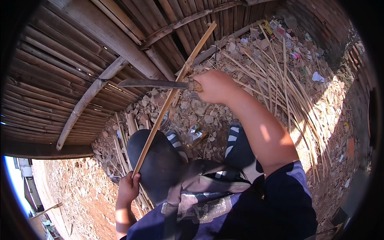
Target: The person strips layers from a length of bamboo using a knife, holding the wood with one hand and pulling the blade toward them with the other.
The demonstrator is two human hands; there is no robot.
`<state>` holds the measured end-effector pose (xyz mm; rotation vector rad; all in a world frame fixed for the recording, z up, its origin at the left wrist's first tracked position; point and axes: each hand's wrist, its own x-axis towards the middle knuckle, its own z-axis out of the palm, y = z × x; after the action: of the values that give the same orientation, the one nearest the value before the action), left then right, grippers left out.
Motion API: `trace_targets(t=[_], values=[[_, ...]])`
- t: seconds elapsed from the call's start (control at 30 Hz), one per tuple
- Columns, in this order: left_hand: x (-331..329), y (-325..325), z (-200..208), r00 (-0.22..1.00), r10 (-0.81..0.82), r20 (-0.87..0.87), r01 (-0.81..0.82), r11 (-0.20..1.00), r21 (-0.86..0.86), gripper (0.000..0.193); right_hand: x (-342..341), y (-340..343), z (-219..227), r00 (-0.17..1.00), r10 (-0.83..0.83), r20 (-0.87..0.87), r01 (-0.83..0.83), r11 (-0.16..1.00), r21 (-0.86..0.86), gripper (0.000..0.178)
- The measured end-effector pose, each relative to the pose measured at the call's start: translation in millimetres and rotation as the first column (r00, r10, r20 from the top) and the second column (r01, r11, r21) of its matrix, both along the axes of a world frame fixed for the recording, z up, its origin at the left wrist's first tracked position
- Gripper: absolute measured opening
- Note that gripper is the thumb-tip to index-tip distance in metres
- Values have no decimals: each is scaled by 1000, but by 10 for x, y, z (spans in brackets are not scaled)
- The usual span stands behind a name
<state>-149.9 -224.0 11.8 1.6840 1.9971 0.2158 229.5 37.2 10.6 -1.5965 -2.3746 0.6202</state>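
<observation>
My left hand (pixel 128 187) is wrapped tight round the bottom end of a long bamboo strip (pixel 173 96) that slants up across my knee. My right hand (pixel 216 86) is clamped on a knife (pixel 154 83), blade lying across the strip, bamboo wall (pixel 80 60) right behind.

Seen from above, the left hand (pixel 128 187) sits low by the left knee (pixel 157 160), fingers curled shut in a fist, its bare forearm rising from the lower edge of the frame. The right arm (pixel 260 134) stretches forward and up from a dark blue short sleeve, elbow slightly bent, sunlit along its upper side. The right hand (pixel 215 86) is clenched at full reach, knuckles turned upward, well apart from the left hand.
</observation>
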Motion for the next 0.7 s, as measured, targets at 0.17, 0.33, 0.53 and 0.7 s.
trace_targets(t=[0.17,0.33,0.53,0.7], values=[[-94,-63,-94,996,-51,-74,58,994,94,38,-57,-82,157,958,243,150,-251,967,35,33],[-74,58,-52,993,-71,-96,81,992,101,38,614,436,-420,894,-367,-256,347,930,-121,37],[-77,2,-60,1000,-13,-16,14,1000,15,39,342,152,-79,972,-151,-182,160,987,34,37],[-49,-20,-19,998,-18,61,15,998,53,40,63,-72,133,994,105,24,-105,994,19,30]])
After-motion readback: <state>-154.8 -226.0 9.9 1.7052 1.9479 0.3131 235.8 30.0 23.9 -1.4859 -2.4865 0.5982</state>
